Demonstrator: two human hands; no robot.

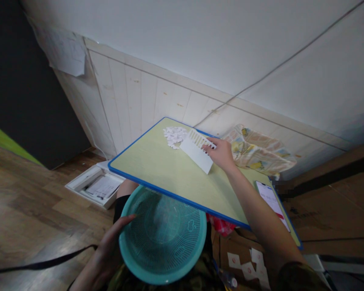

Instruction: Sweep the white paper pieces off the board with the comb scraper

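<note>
My right hand [222, 154] reaches across a yellow-green tabletop with a blue rim [130, 171] and grips a white card [197, 153] whose far edge looks cut into comb-like teeth. The card stands just right of a heap of small white paper scraps [174, 136] at the table's far side. My left hand [107, 248] holds the near left rim of a teal mesh basket [164, 238], kept below the table's front edge over my lap. The basket looks empty.
A phone with a lit screen [271, 202] lies on the table's right end. A patterned cloth [257, 151] is bunched against the panelled wall. An open white box with papers [95, 186] sits on the wooden floor. Cardboard with white cards [245, 262] lies under the table.
</note>
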